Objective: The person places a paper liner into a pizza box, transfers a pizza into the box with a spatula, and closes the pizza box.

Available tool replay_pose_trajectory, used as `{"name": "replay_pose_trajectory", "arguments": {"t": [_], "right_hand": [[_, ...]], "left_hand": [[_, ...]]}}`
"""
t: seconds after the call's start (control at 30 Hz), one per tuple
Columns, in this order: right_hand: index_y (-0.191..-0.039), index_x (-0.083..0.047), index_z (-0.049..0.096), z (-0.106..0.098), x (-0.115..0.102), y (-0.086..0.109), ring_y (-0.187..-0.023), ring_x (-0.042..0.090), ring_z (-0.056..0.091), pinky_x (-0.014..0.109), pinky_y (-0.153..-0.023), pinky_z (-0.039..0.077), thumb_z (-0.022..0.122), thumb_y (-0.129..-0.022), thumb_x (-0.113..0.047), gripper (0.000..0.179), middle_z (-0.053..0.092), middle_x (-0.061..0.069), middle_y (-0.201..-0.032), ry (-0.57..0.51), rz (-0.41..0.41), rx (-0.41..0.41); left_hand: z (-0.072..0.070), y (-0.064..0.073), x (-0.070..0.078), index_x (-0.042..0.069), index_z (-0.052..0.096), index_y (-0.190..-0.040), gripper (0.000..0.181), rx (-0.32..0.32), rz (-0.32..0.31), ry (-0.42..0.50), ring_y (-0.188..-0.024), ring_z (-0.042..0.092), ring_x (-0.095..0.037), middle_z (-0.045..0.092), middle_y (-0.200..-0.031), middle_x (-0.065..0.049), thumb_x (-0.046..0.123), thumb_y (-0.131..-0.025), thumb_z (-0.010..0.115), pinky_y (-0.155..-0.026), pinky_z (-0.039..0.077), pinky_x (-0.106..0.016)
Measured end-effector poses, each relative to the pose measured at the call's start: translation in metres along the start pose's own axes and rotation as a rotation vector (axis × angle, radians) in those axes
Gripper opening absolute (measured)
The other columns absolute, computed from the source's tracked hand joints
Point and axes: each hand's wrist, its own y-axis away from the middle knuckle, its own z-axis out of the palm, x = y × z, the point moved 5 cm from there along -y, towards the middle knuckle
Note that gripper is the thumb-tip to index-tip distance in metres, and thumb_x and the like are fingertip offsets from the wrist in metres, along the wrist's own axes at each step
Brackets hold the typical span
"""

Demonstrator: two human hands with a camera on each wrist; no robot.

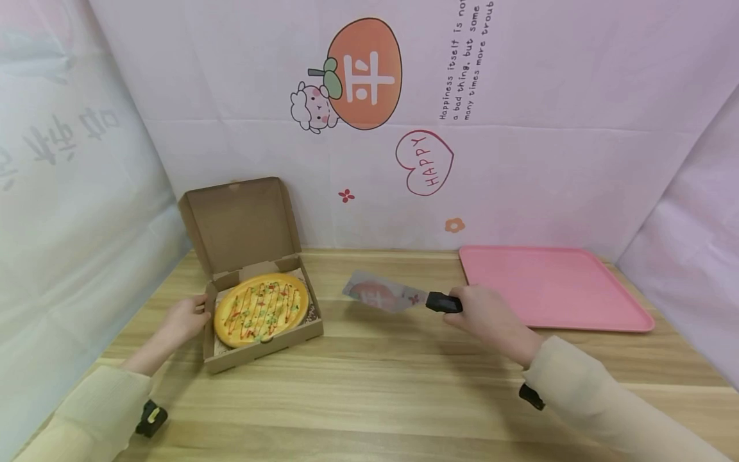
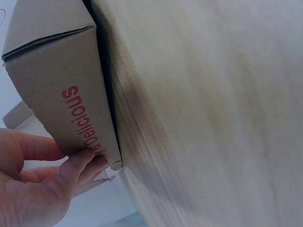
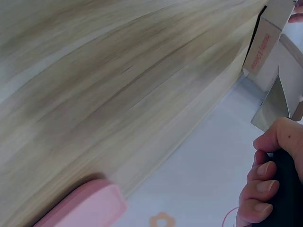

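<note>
An open cardboard pizza box (image 1: 291, 346) stands on the left of the table, lid leaning back upright. Inside lies a round pizza (image 1: 262, 309) with zigzag sauce and green and red toppings. My left hand (image 1: 183, 323) pinches the box's left side wall; the left wrist view shows the thumb on the printed outer face (image 2: 78, 113). With my right hand (image 1: 491, 319) I grip the black handle (image 1: 443, 302) of a cake server, its broad metal blade (image 1: 381, 293) pointing left toward the box and held above the table.
A pink tray (image 1: 560, 282) lies at the back right, behind my right hand. The wooden table (image 1: 358, 385) meets a printed white cloth backdrop (image 1: 242, 83) at the rear, and more cloth hangs at both sides.
</note>
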Motion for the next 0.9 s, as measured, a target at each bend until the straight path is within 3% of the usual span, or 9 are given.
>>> {"name": "replay_pose_trajectory", "arguments": {"t": [0.5,0.9], "right_hand": [[-0.068,-0.007,0.056,-0.013,0.028,0.013,-0.049,0.011,0.036,0.024,-0.046,0.028,0.067,-0.074,-0.016,0.015,0.043,-0.002,-0.055,0.024,-0.001,0.085],[-0.060,-0.012,0.048,-0.020,0.057,0.022,-0.048,0.012,0.032,0.025,-0.048,0.025,0.066,-0.076,-0.020,0.025,0.037,-0.003,-0.052,0.028,0.060,0.102]], "left_hand": [[0.001,0.000,-0.003,-0.027,0.027,-0.125,0.048,0.004,0.001,-0.006,-0.111,0.039,-0.053,0.029,-0.127,-0.043,-0.001,-0.088,0.043,-0.086,0.043,-0.053],[0.001,0.000,-0.002,-0.026,0.027,-0.125,0.048,0.004,-0.001,-0.003,-0.111,0.040,-0.053,0.029,-0.127,-0.043,-0.001,-0.088,0.043,-0.086,0.042,-0.053]]}}
